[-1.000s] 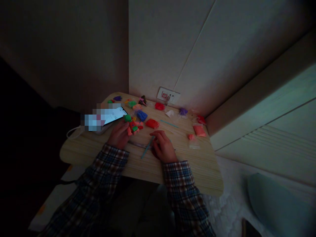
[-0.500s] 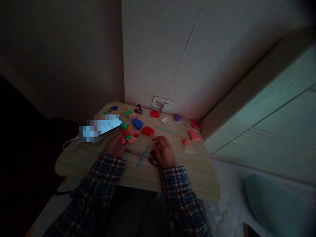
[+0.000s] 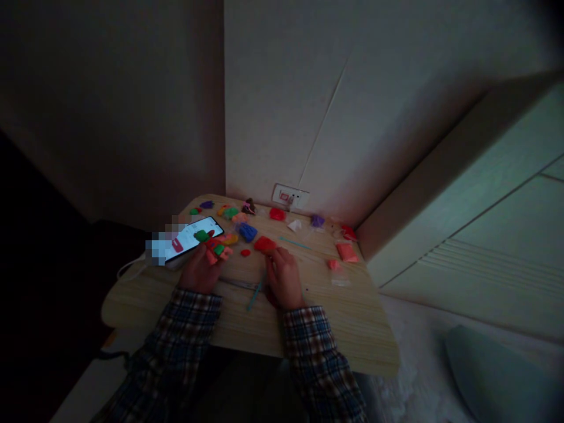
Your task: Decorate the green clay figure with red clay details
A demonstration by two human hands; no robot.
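Observation:
My left hand (image 3: 200,271) is closed around a small modelling-clay figure (image 3: 215,247) of red, green and pink pieces, held up beside the phone (image 3: 198,235). My right hand (image 3: 284,279) has its fingers curled and drawn together, tips at the lower edge of a red clay packet (image 3: 264,243). Whatever those fingertips hold, if anything, is too small to make out. Under the right hand lie scissors (image 3: 238,284), their handles partly covered, and a thin teal stick (image 3: 254,296) crosses them. A small red clay piece (image 3: 245,253) rests between my hands.
Blue clay (image 3: 248,232), purple clay (image 3: 317,221) and several other coloured packets lie along the back of the wooden table (image 3: 352,329). Another teal stick (image 3: 294,242) is right of the red packet. A wall socket (image 3: 291,196) sits behind the table.
My right hand has moved left, over the scissors and up to the red packet. The clay figure has shifted left and tilted in my left hand, and the phone's screen picture differs.

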